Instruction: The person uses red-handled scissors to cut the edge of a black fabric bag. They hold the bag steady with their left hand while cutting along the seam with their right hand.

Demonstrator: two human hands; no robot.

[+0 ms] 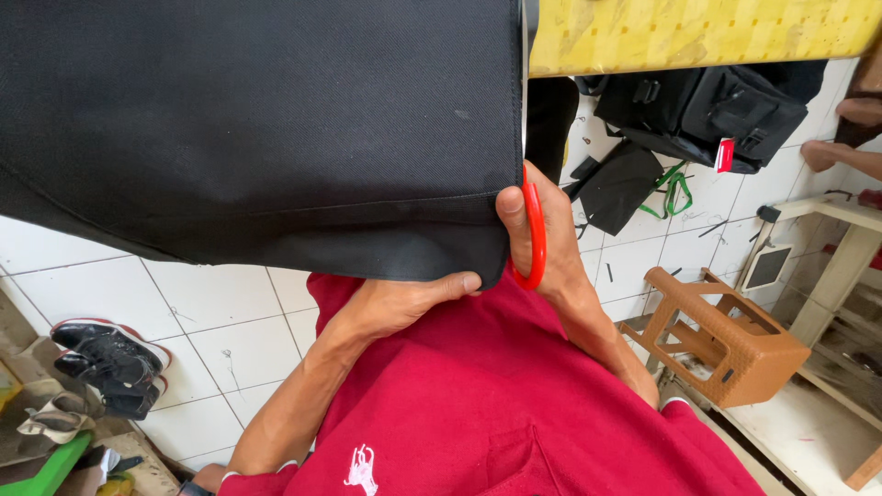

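A large sheet of black fabric fills the upper left and hangs over my lap. My left hand pinches its lower edge near the right corner, thumb pointing right. My right hand grips scissors with a red handle at the fabric's right edge; the blades are hidden along that edge. I wear a red shirt.
A yellow-topped table is at the top right, with black bags and fabric scraps on the white tiled floor below. A brown plastic stool lies tipped at right. Black shoes sit at left. Another person's feet show at the far right.
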